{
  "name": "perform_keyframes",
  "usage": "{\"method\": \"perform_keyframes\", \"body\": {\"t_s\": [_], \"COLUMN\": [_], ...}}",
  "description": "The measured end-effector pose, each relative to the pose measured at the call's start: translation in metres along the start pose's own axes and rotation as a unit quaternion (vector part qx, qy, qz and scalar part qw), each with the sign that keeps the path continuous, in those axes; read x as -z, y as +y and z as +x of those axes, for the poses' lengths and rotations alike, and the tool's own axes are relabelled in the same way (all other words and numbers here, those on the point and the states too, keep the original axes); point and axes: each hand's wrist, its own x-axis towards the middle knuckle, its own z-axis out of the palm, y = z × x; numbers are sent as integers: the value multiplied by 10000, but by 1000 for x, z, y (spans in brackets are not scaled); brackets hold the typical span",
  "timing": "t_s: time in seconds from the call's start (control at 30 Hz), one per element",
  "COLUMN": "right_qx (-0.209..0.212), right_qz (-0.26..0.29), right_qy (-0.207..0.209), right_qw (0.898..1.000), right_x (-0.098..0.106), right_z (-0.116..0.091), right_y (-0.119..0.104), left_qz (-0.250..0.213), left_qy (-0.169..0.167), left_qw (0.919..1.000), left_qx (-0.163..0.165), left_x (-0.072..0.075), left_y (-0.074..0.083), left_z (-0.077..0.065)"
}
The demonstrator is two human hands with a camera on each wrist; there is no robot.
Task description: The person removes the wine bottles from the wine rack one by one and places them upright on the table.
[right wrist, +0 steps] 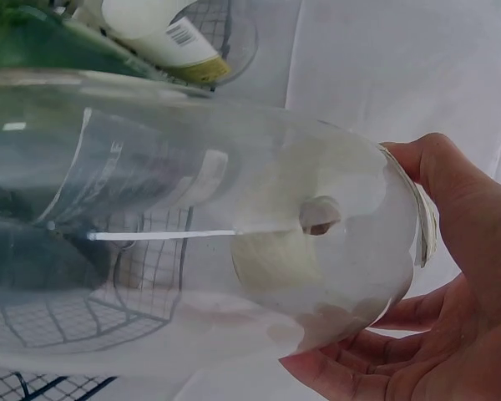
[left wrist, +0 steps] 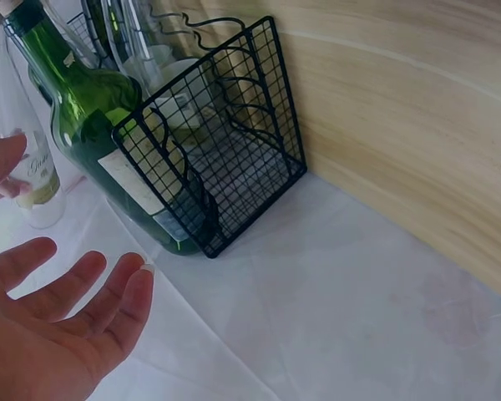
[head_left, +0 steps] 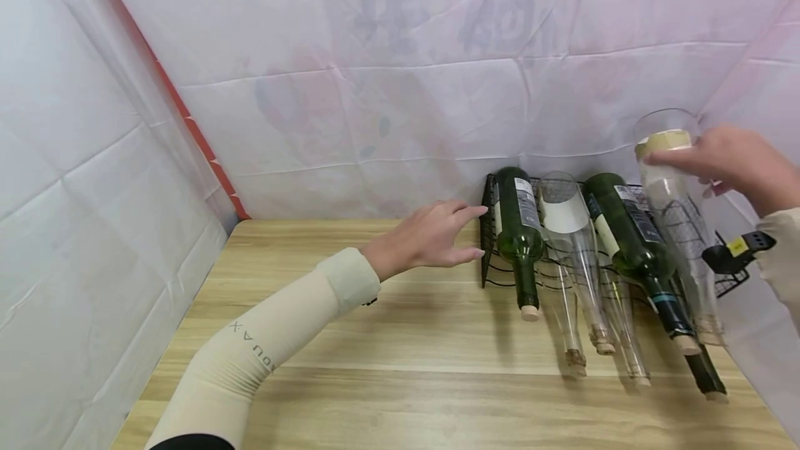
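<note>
My right hand (head_left: 744,162) grips a clear glass bottle (head_left: 671,210) around its base end, at the right end of a black wire rack (head_left: 485,242). The bottle tilts with its corked neck down and toward me; the right wrist view shows thumb and fingers on opposite sides of its base. My left hand (head_left: 431,236) is off the rack's left side, fingers spread, holding nothing. Nearest to it lies a green wine bottle (head_left: 515,217). Beside that are another clear bottle (head_left: 565,217) with a pale label and a second green bottle (head_left: 628,228).
Lower in the rack, a clear bottle neck (head_left: 570,339), another clear neck (head_left: 630,353) and a dark neck (head_left: 705,373) stick out over the wooden table (head_left: 375,394). A white sheet (head_left: 375,123) hangs close behind the rack. Another sheet (head_left: 94,193) borders the left side.
</note>
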Motion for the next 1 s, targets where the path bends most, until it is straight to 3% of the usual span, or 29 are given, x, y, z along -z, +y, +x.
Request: {"method": "perform_keyframes", "body": {"t_s": [0.2,0.73,1.0], "right_qx": [-27,-88,-45], "right_qz": [288,118,95], "right_qy": [63,4,26], "right_qw": [9996,9999,9999], "right_x": [-2,0,3], "right_z": [2,10,9], "right_y": [-8,-20,-28], "left_qz": [63,289,785], "left_qy": [-37,257,422], "left_qw": [9999,9961,9890], "left_qx": [-139,-795,-1178], "left_x": [1,1,2], "left_y": [5,12,18], "left_z": [3,11,15]}}
